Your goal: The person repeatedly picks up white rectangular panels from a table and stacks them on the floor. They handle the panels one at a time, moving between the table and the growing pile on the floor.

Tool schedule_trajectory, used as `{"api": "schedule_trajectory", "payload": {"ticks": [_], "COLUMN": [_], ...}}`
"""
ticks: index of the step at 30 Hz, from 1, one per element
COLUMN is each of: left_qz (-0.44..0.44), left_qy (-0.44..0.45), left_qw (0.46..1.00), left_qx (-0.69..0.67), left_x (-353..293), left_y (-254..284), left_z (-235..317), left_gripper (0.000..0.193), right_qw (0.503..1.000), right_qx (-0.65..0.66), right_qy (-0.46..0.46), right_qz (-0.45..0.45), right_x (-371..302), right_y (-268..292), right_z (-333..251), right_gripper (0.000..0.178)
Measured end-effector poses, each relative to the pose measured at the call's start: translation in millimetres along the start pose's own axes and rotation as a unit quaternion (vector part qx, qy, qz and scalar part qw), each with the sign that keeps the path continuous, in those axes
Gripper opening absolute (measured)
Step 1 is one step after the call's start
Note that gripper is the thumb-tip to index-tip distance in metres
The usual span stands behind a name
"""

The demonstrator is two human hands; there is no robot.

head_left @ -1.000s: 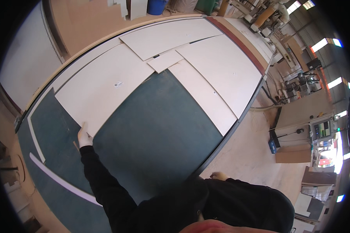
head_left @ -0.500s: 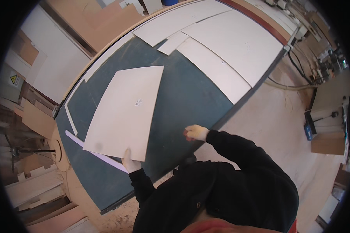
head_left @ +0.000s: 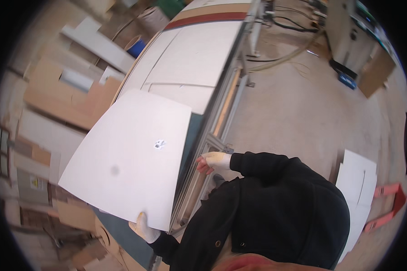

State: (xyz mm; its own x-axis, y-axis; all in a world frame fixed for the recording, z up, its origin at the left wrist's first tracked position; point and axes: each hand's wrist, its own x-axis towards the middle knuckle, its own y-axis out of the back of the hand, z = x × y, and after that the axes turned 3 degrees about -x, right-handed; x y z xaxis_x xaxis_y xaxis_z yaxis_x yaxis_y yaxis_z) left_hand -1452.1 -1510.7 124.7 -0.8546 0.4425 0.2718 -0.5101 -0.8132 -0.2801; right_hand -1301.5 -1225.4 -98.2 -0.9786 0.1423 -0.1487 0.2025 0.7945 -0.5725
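A large white panel [head_left: 126,158] with a small label and a faint grey smudge is raised over the dark green table [head_left: 195,128]. My left hand [head_left: 143,228], in a pale glove, grips its near edge, thumb on top and fingers underneath. To the panel's right, beside the table's edge, my right hand [head_left: 213,161] wears a glove that leaves the fingertips bare. Its fingers are curled in; whether anything small is inside them is hidden. It stays apart from the panel.
Other white panels [head_left: 194,54] lie on the table's far part. A metal frame [head_left: 221,108] runs along its right side. White boards [head_left: 357,180] and a red bracket-shaped thing [head_left: 395,205] are on the floor at right. Cardboard and boards [head_left: 54,92] stand at left.
My left hand has lifted the white panel nearer to me. The view has turned, bringing more floor into sight at right. My right hand remains curled beside the table's edge.
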Motion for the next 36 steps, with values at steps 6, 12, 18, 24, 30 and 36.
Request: {"api": "schedule_trajectory", "payload": {"ticks": [6,12,18,24,30,36], "left_qz": [-0.285,-0.567,-0.674,-0.657,-0.776,-0.883], "left_qy": [0.145,0.347,0.486,0.667,0.49,0.104], "left_qw": [0.946,0.747,0.549,0.34,0.264,0.044], "left_qx": [-0.052,-0.005,0.091,0.081,0.296,0.455], "left_x": [-31,-71,-226,-461,-539,-516], "left_y": [-139,-327,-551,-688,-653,-618], "left_z": [-32,-144,-341,-450,-467,-459], "left_gripper": [0.063,0.064,0.055,0.046,0.038,0.017], "right_qw": [0.882,0.682,0.42,0.129,-0.019,-0.123], "right_qx": [0.395,0.467,0.483,0.54,0.5,0.495], "right_qy": [0.251,0.492,0.549,0.533,0.568,0.583], "right_qz": [0.059,0.273,0.537,0.639,0.653,0.632], "right_x": [-181,-375,-536,-670,-813,-954], "right_y": [43,100,131,164,235,316], "right_z": [2,63,167,261,371,483], "right_gripper": [0.069,0.046,0.032,0.03,0.029,0.031]}}
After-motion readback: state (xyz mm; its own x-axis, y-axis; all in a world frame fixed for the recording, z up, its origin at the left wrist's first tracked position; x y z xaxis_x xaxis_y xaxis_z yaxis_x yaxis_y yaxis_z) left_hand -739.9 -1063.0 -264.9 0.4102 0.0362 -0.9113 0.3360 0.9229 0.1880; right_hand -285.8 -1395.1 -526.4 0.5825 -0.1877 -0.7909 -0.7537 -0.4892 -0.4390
